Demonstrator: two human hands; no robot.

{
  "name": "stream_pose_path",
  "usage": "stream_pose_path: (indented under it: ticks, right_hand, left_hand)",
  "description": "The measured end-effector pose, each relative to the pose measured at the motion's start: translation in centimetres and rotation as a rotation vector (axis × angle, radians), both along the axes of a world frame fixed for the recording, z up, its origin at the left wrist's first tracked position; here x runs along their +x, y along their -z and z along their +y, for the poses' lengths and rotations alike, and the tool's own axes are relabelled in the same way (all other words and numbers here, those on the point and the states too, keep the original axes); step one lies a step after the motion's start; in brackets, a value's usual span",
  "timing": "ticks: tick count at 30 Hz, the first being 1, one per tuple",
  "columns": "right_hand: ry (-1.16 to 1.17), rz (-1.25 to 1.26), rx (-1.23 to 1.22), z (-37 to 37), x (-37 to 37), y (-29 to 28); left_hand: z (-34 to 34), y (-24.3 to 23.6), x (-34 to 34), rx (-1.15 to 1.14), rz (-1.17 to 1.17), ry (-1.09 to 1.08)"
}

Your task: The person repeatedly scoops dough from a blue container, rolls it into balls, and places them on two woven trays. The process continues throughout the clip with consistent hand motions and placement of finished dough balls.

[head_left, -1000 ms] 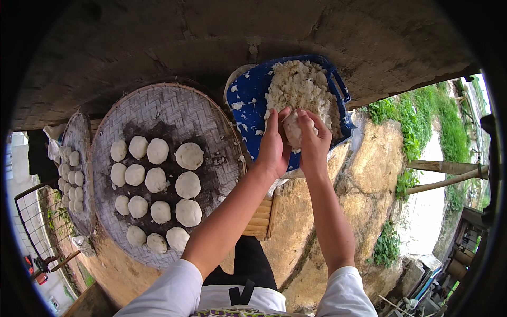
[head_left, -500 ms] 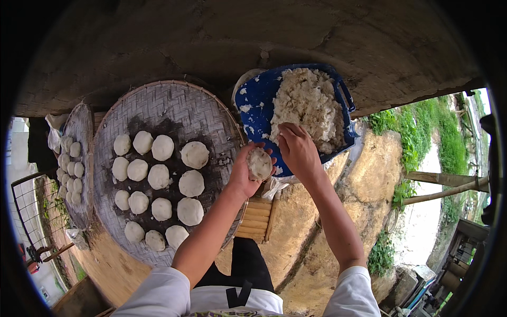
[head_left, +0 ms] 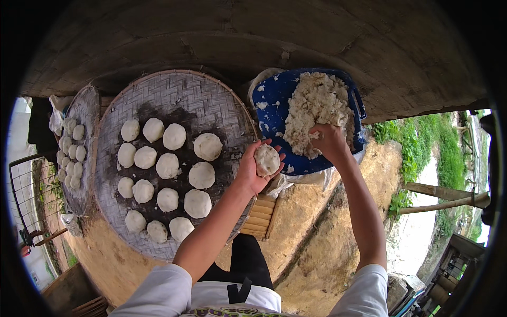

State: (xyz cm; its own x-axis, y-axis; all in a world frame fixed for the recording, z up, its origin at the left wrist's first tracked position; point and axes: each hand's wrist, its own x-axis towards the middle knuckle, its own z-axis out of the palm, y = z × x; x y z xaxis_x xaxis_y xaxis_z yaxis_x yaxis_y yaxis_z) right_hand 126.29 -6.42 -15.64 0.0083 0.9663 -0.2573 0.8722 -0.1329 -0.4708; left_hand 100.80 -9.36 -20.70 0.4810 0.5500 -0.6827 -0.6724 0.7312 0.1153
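The left hand (head_left: pixel 248 170) is palm up and cupped, fingers bent around the underside of a whitish ball (head_left: pixel 267 160). The ball sits in that palm, above the gap between the round woven tray (head_left: pixel 211 98) and the blue tub (head_left: pixel 277 87). With nothing over its top, it could roll off if the palm tilts, or crack if the fingers squeeze one side, since its surface looks lumpy and loosely packed. It is nearly round and has no front end; if anything it is slightly longer from near to far than side to side, with a broad face turned up.

Farther out, the right hand (head_left: pixel 331 142) is curled at the near edge of the dough (head_left: pixel 311 116) in the tub. A pale bit shows by its fingertips, but whether it grips more cannot be told. Crumbs could drop outside if a loose pinch is lifted over the rim. To the left, finished-looking balls (head_left: pixel 200 175) rest apart on the tray.
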Motion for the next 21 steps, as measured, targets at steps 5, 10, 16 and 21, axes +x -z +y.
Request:
stream_pose_path:
  ticks: [5,10,16,21]
  right_hand:
    - [0.364,0.577,0.139,-2.5,-3.0,-3.6]
    - [-0.201,0.012,0.516,-7.9,-10.1,-3.9]
    - [0.026,0.162,0.52,-13.4,-13.7,-7.7]
    - [0.436,0.584,0.382,-20.2,-22.3,-9.7]
  left_hand:
    - [1.2,-0.2,2.1,0.078,-0.048,0.004]
    - [0.0,-0.8,3.1,0.168,-0.219,0.042]
    - [-6.0,-5.7,-0.8,0.242,-0.336,0.244]
    - [-13.3,-11.9,-7.6,0.026,-0.169,0.286]
